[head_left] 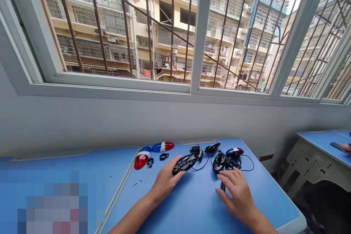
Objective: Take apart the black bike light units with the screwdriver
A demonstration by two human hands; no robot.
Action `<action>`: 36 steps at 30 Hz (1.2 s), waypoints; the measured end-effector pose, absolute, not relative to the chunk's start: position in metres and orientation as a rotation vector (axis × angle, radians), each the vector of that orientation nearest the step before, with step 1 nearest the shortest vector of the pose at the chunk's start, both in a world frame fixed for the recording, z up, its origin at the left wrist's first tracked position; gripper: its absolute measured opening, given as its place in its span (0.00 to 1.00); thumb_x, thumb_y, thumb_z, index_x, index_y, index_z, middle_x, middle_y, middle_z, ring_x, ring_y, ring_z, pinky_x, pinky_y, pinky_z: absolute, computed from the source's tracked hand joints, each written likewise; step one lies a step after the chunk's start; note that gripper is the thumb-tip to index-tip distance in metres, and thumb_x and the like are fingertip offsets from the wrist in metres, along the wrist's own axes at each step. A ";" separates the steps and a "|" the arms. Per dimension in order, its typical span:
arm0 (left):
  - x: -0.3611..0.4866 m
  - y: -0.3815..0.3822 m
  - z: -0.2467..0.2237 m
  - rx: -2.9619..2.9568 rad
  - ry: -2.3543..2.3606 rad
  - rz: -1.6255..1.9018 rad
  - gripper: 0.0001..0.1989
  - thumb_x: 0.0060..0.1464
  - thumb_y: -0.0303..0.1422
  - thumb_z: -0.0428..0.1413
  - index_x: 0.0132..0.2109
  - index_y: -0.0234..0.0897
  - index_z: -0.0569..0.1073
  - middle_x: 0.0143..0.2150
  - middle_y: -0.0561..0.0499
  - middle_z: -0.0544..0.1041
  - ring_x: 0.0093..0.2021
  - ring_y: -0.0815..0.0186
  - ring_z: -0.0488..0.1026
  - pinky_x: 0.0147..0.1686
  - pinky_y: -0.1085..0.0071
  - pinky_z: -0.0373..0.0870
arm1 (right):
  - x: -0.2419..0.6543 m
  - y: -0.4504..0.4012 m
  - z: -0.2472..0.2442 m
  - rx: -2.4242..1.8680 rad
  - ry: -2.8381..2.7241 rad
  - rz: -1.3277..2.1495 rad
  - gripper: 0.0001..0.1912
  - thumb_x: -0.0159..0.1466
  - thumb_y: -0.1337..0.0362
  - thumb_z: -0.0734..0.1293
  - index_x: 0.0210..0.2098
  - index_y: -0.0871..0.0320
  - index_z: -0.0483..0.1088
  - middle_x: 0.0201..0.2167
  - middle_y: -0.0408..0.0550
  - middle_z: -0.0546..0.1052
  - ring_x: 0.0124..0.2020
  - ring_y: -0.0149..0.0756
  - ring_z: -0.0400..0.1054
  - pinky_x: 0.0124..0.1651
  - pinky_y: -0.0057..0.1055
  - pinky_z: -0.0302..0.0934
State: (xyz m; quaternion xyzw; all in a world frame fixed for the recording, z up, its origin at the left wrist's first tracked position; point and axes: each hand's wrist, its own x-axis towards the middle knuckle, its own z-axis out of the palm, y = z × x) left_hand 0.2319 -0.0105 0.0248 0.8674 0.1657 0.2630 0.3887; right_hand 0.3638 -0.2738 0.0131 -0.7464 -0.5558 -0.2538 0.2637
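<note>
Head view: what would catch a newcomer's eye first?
Probably the bright barred window, across the upper half. Below, two glossy red, white and blue shells lie near the far left corner of the blue desk. Right of them, the left hand holds a black oblong part.

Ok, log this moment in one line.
left hand: holding black casing | right hand: at dark rod-shaped object, grip unclear | desk: tricolour shells

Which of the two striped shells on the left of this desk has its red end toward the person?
The leftmost shell; the other shell lies crosswise, its red end to the right.
</note>
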 end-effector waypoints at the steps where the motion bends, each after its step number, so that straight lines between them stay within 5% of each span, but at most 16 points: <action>1: 0.227 -0.014 0.025 2.210 0.377 0.625 0.25 0.53 0.35 0.55 0.59 0.38 0.68 0.59 0.44 0.73 0.58 0.51 0.68 0.57 0.59 0.65 | 0.366 -0.270 0.018 -1.981 -1.496 -0.676 0.19 0.61 0.63 0.67 0.53 0.51 0.69 0.46 0.52 0.78 0.45 0.48 0.72 0.56 0.55 0.59; 8: 0.211 -0.020 0.023 2.193 0.115 0.428 0.27 0.50 0.35 0.56 0.59 0.41 0.69 0.55 0.47 0.75 0.55 0.53 0.71 0.56 0.61 0.67 | 0.363 -0.209 0.063 -1.960 -1.712 -0.178 0.35 0.54 0.58 0.75 0.59 0.50 0.64 0.54 0.51 0.74 0.52 0.47 0.69 0.52 0.42 0.65; 12: 0.201 -0.020 0.025 2.183 0.147 0.374 0.28 0.46 0.32 0.56 0.58 0.43 0.70 0.53 0.49 0.76 0.53 0.54 0.71 0.54 0.62 0.67 | 0.349 -0.189 0.061 -2.054 -1.822 -0.030 0.28 0.51 0.63 0.77 0.51 0.52 0.71 0.43 0.48 0.80 0.42 0.46 0.74 0.44 0.39 0.68; 20: 0.201 -0.022 0.029 2.253 0.086 0.268 0.32 0.43 0.31 0.59 0.59 0.41 0.68 0.52 0.48 0.75 0.50 0.54 0.70 0.52 0.62 0.68 | 0.354 -0.202 0.038 -1.946 -1.697 0.050 0.27 0.54 0.67 0.75 0.53 0.53 0.71 0.46 0.47 0.80 0.43 0.44 0.73 0.45 0.36 0.66; 29: 0.198 -0.025 0.025 2.486 -0.117 0.334 0.25 0.53 0.29 0.57 0.59 0.40 0.66 0.56 0.44 0.73 0.55 0.51 0.68 0.56 0.55 0.63 | 0.347 -0.208 0.052 -2.025 -1.784 0.093 0.27 0.54 0.61 0.76 0.53 0.53 0.71 0.37 0.45 0.81 0.36 0.40 0.69 0.36 0.32 0.61; 36: 0.196 -0.020 0.012 2.457 -0.121 0.388 0.36 0.53 0.29 0.59 0.66 0.46 0.55 0.60 0.48 0.72 0.55 0.53 0.70 0.55 0.59 0.67 | 0.347 -0.209 0.049 -1.682 -1.776 -0.002 0.22 0.59 0.62 0.72 0.53 0.53 0.70 0.48 0.51 0.76 0.44 0.42 0.68 0.43 0.37 0.64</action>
